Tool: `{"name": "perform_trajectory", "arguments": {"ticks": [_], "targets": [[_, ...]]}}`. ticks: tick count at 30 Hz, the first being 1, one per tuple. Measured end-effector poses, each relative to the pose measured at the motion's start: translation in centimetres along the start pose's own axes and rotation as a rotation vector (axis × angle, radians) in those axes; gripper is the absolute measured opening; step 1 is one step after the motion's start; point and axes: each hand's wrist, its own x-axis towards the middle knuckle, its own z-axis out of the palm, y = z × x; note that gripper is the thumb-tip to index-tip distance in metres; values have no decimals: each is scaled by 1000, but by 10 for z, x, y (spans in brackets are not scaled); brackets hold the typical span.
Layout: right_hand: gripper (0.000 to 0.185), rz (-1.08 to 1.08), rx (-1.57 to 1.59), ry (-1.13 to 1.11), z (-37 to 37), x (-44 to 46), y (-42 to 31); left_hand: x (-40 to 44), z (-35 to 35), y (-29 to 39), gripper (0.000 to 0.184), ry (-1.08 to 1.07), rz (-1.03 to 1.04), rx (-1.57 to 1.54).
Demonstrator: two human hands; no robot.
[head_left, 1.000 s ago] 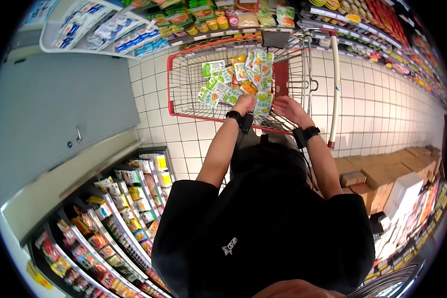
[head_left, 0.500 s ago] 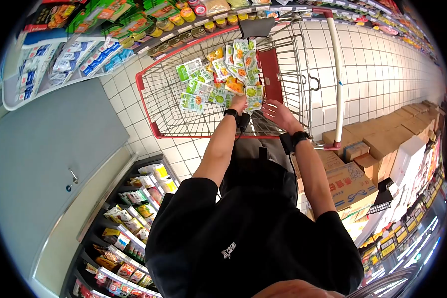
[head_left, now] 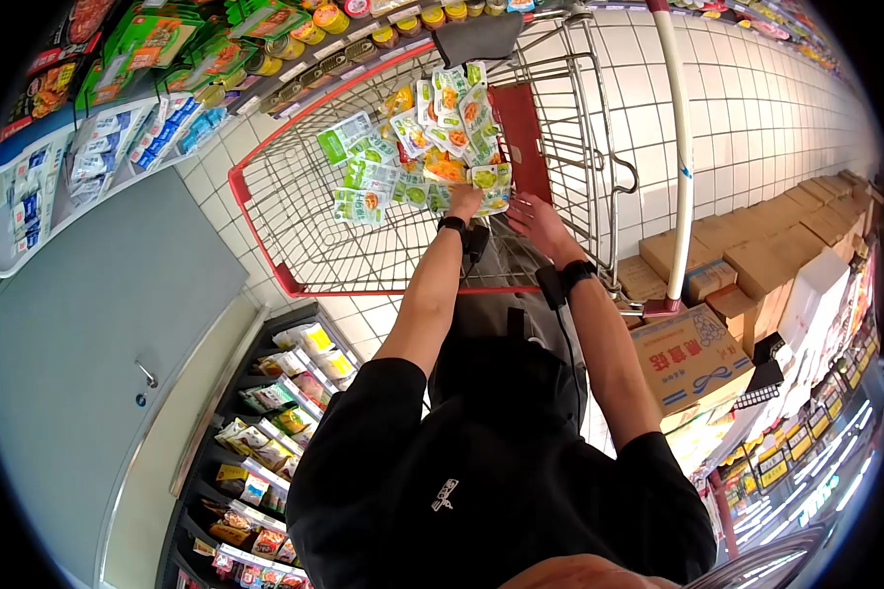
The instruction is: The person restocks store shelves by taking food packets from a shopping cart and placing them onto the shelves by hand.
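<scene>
A wire shopping cart (head_left: 290,279) with red edging holds a loose pile of several green, white and orange food packets (head_left: 445,137). Over the cart's near side, my left hand (head_left: 465,201) is closed at the near edge of the pile, against a green and white packet (head_left: 491,178); whether its fingers grip that packet is hidden. Just right of the same packet is my right hand (head_left: 542,224), its fingers apart and nothing in them. Both wrists wear dark bands with small black devices.
The cart's handle (head_left: 680,147) stands at the right. Cardboard boxes (head_left: 692,355) are stacked behind it. Shelves of packaged food (head_left: 265,432) stand at the lower left, below a grey door (head_left: 98,324). Jars and packs (head_left: 309,34) line the shelf beyond the cart.
The view has turned, so the cart appears larger and further left, and more boxes show at the right. Both hands keep nearly the same places beside the packets.
</scene>
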Motion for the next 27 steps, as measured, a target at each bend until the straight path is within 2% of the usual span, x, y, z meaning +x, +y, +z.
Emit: {"name": "perform_trajectory", "arguments": {"ticks": [2,9,11,12,14,18,21,23,24,25,27], "targets": [[47,0,-10,15,-5,8,4,-3,-1,2,27,122,161,304],[46,-13,-81,39,-7,12,3,-30,11,-1,27,362,223,177],[45,-5,-102,40,-7,12,1,-30,11,-5,27,364,389,187],[45,0,-120,43,-8,15,2,-34,7,1,27,367,394,189],[44,4,-132,30,-12,17,3,-45,1,13,25,214,332,314],[41,18,-205,15,-8,14,0,-63,-13,25,26,206,318,278],[41,-16,-318,11,0,7,-5,-78,-25,27,26,274,386,234],[40,-42,-334,15,-3,23,1,-74,-32,14,25,182,465,60],[42,-86,-330,-31,-10,39,8,-86,-36,17,14,77,472,-116],[44,-130,-327,-78,-13,47,9,-111,-40,27,14,89,483,-109],[44,-148,-332,-185,-3,41,0,-159,-50,47,17,-15,442,-387]]}}
